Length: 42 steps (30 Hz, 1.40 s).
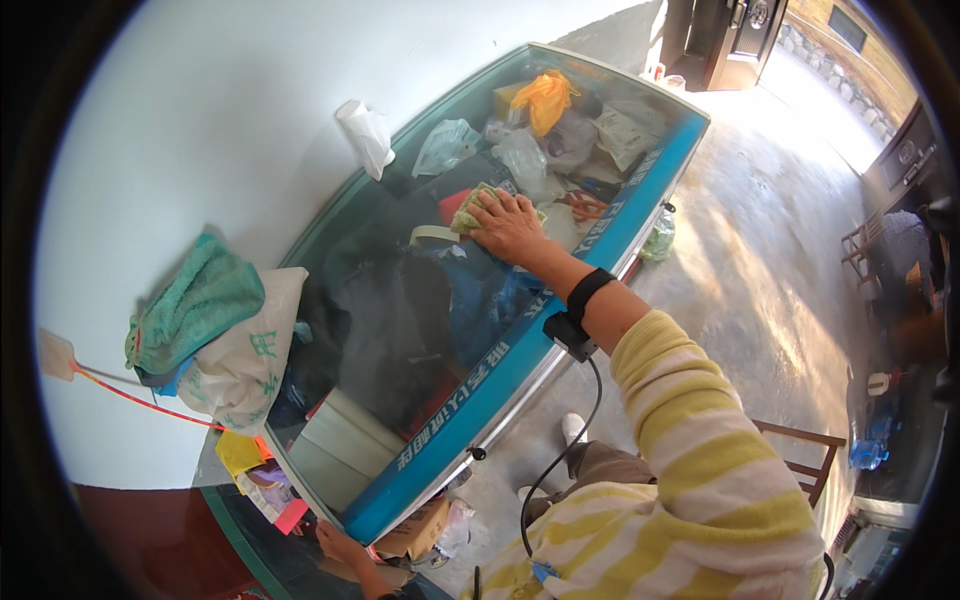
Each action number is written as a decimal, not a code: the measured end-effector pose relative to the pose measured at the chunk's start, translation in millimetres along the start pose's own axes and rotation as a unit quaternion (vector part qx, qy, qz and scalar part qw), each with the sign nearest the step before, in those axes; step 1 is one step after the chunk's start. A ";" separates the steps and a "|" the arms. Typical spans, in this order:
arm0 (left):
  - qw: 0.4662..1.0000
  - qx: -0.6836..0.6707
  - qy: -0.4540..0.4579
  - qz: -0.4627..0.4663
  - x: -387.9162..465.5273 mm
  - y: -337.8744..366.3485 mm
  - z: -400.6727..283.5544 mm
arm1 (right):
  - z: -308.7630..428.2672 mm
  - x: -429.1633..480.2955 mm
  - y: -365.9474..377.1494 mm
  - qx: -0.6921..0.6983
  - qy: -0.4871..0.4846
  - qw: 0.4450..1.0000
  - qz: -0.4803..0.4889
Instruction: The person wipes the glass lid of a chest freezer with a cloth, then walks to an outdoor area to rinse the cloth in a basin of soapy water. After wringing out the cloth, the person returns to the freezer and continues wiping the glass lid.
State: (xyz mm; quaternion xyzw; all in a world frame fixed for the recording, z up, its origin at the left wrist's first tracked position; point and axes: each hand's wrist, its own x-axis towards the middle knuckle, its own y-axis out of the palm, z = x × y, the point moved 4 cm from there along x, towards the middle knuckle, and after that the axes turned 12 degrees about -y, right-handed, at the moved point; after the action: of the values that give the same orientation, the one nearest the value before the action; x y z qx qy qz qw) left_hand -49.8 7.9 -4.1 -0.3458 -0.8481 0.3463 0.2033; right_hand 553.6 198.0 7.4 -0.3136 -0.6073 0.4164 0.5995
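A long glass-topped display cabinet (427, 409) with a blue lettered front band stretches diagonally before me. My right hand (510, 229) presses a folded green cloth (469, 214) onto the glass, fingers spread over it. Part of the cloth is hidden under the palm. A black strap with a small box and cable circles the right wrist. At the cabinet's near left corner, my left hand (341, 541) holds the frame edge. Beneath the glass lie an orange plastic bag (546, 101), several clear bags, orange-handled scissors (586, 205) and dark items.
A paper roll (366, 139) stands at the glass's wall side. A teal towel (199, 307) and a white sack (247, 360) rest at the left end, beside a fly swatter (58, 354). Below the cabinet sits a cardboard box (412, 529). A wooden chair (806, 439) stands at right.
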 end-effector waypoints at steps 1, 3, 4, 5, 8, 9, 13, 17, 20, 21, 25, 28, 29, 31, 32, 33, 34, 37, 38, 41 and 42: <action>1.000 0.009 -0.002 0.007 1.1 0.5 0.1 | 4.4 -4.3 -1.8 -0.005 0.004 1.000 -0.008; 1.000 0.018 0.009 0.016 2.0 0.6 0.5 | 15.7 -14.9 -5.9 -0.012 0.004 1.000 -0.016; 1.000 0.009 0.013 0.017 2.4 0.0 1.0 | 22.2 -21.9 -8.5 -0.013 0.001 1.000 -0.016; 1.000 -0.001 0.018 0.018 2.0 0.3 1.6 | 29.5 -29.0 -11.0 -0.018 0.001 1.000 -0.011; 1.000 -0.003 0.022 0.011 1.4 1.2 3.2 | 58.6 -51.3 -23.5 -0.003 0.003 0.999 -0.047; 0.999 -0.005 0.037 0.012 1.3 1.6 2.7 | 70.0 -58.9 -26.6 -0.003 0.006 0.999 -0.041; 0.998 -0.027 0.010 0.054 6.0 7.6 7.8 | 126.2 -84.9 -40.6 -0.008 0.014 0.999 -0.041; 0.995 -0.045 0.031 0.080 7.1 8.4 9.1 | 183.9 -108.6 -53.1 0.007 0.027 0.999 -0.038; 0.994 -0.050 0.033 0.092 6.0 7.7 8.0 | 213.5 -122.3 -58.4 0.019 0.040 0.998 -0.033; 0.993 -0.064 0.034 0.094 6.6 8.7 6.4 | 217.1 -124.4 -60.6 0.008 0.045 0.998 -0.047; 0.989 -0.070 -0.015 0.131 13.4 12.5 13.8 | 224.1 -127.0 -61.2 -0.011 0.047 0.997 -0.057; 0.972 -0.150 -0.031 0.179 23.9 17.8 23.2 | 222.9 -125.8 -60.7 -0.010 0.050 0.998 -0.045; 0.965 -0.166 -0.024 0.200 29.4 18.5 25.3 | 223.9 -126.2 -60.3 -0.007 0.055 0.998 -0.034; 0.950 -0.200 -0.002 0.239 40.1 24.8 23.4 | 223.1 -125.1 -61.0 -0.015 0.060 0.998 -0.009; 0.948 -0.206 0.017 0.240 47.8 27.4 18.3 | 223.3 -124.4 -61.6 -0.033 0.058 0.998 0.006; 0.949 -0.203 0.047 0.237 55.5 28.8 11.9 | 222.8 -123.7 -62.2 0.005 0.065 0.998 -0.001; 0.950 -0.193 0.078 0.234 60.8 29.3 6.7 | 222.1 -123.6 -62.8 0.004 0.064 0.998 0.000; 0.957 -0.096 0.176 0.208 66.5 34.2 -10.4 | 219.5 -122.2 -60.8 0.002 0.063 0.998 0.004; 0.960 -0.061 0.160 0.221 64.7 38.5 -10.5 | 219.4 -123.3 -58.3 0.001 0.062 0.998 0.009; 0.971 0.017 0.170 0.169 59.6 41.7 -13.4 | 219.0 -123.1 -54.9 -0.053 0.046 0.997 -0.023; 0.975 -0.014 0.130 0.180 59.1 43.1 -11.3 | 219.4 -122.9 -54.1 -0.061 0.043 0.997 -0.035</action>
State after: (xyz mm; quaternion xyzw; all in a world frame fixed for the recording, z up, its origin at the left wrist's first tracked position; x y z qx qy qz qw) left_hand -64.0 78.4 -21.6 -0.5376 -0.7433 0.3170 0.2409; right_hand 353.3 36.7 12.1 -0.3454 -0.6157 0.3434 0.6194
